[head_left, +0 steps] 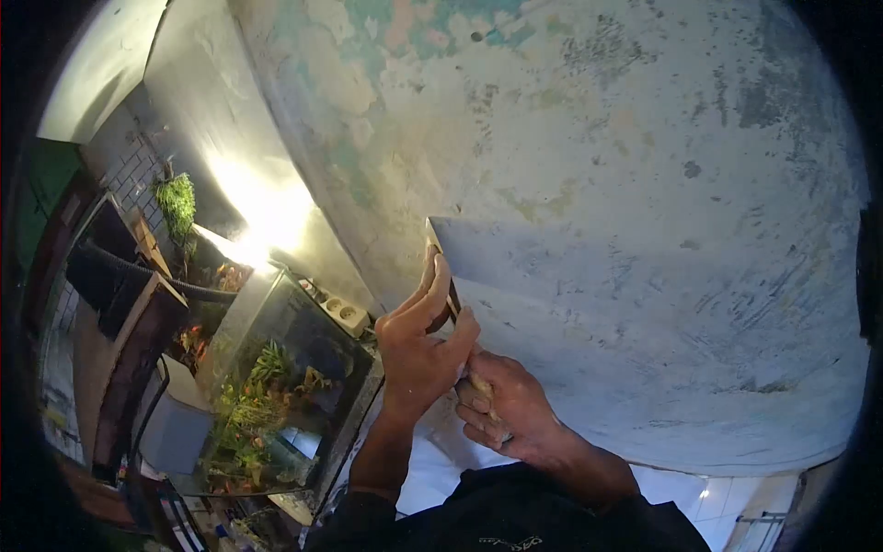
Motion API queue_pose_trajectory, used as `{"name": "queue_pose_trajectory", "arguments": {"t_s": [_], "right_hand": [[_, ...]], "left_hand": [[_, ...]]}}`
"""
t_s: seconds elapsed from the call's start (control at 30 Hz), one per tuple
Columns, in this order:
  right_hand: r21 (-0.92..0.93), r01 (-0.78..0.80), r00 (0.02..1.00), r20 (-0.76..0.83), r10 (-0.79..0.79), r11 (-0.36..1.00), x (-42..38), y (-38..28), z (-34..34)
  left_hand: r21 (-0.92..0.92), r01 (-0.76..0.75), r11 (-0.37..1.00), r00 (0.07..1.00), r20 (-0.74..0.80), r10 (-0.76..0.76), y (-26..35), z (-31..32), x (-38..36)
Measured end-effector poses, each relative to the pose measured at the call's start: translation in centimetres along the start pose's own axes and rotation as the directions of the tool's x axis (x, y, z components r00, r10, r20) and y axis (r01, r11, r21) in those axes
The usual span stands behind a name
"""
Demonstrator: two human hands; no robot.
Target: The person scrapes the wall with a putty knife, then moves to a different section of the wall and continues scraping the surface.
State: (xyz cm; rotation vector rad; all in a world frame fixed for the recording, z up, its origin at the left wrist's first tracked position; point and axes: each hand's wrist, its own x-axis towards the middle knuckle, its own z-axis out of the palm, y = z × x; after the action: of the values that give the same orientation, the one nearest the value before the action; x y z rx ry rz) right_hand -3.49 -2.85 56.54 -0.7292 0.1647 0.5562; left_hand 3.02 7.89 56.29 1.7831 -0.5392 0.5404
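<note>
A thin-bladed scraper or putty knife (433, 236), seen nearly edge-on, meets the patchy wall (589, 258) with the tip of its blade. My right hand (515, 405) is closed around its pale yellowish handle. Higher up, my left hand (418, 345) holds the blade, fingers stretched along one side and thumb against the other. A smooth band of shadow or filler runs rightward from the blade. Part of the tool is hidden by my hands.
An aquarium (285, 396) with green plants stands left of my arms. Behind it are a power socket strip (345, 316), a bright lamp (253, 247) and a hanging plant (175, 202). A dark corrugated hose (207, 293) crosses at the left. The wall's corner edge runs beside my left hand.
</note>
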Motion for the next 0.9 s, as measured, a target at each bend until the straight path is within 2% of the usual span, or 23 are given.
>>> {"name": "queue_pose_trajectory", "arguments": {"t_s": [0.1,0.2,0.3,0.37,0.47,0.6,0.67,0.7,0.77,0.87,0.9], "right_hand": [[0.032,0.02,0.999,0.026,-0.021,0.999,0.7,1.1,0.3],[0.08,0.043,0.999,0.015,-0.044,0.996,0.9,1.4,-0.3],[0.061,0.03,1.0,0.003,-0.031,0.998,0.2,0.9,-1.1],[0.03,0.035,0.999,0.015,-0.035,0.999,0.3,0.3,-1.1],[-0.015,0.053,0.999,-0.006,-0.053,0.998,0.9,0.4,-1.1],[-0.027,0.078,0.997,0.01,-0.078,0.997,1.9,0.5,-0.5],[-0.006,0.08,0.997,0.013,-0.08,0.997,1.6,1.0,-0.1],[0.04,0.063,0.998,0.002,-0.063,0.997,1.1,1.3,0.1],[0.073,0.045,0.999,-0.004,-0.045,0.996,1.1,1.5,0.2],[0.007,0.035,0.999,-0.006,-0.035,0.999,1.9,1.7,0.2],[0.023,0.048,0.999,0.02,-0.049,0.999,2.2,2.3,0.5]], "left_hand": [[0.076,0.062,0.995,0.997,0.036,-0.065,-0.2,-0.7,0.0],[-0.029,0.155,0.987,0.987,0.039,-0.154,-0.6,-0.3,-0.3],[-0.032,0.056,0.998,0.998,-0.023,-0.057,0.0,0.5,-0.6],[0.003,-0.058,0.998,0.996,-0.063,0.059,0.0,0.8,-0.5],[0.014,-0.048,0.999,0.992,-0.116,0.049,-1.0,1.0,-0.1],[0.035,-0.003,0.999,0.996,-0.092,0.006,-1.0,0.1,0.6],[-0.085,0.093,0.992,0.994,-0.045,-0.097,-1.2,-0.5,0.4],[-0.083,0.094,0.992,0.994,-0.05,-0.099,-1.0,-0.6,0.1],[0.034,0.018,0.999,1.0,0.004,-0.018,-0.4,-0.8,-0.1],[0.036,0.042,0.998,0.998,0.043,-0.043,-0.9,-1.6,0.4],[0.153,0.189,0.97,0.974,0.099,-0.205,-0.6,-2.2,0.4]]}}
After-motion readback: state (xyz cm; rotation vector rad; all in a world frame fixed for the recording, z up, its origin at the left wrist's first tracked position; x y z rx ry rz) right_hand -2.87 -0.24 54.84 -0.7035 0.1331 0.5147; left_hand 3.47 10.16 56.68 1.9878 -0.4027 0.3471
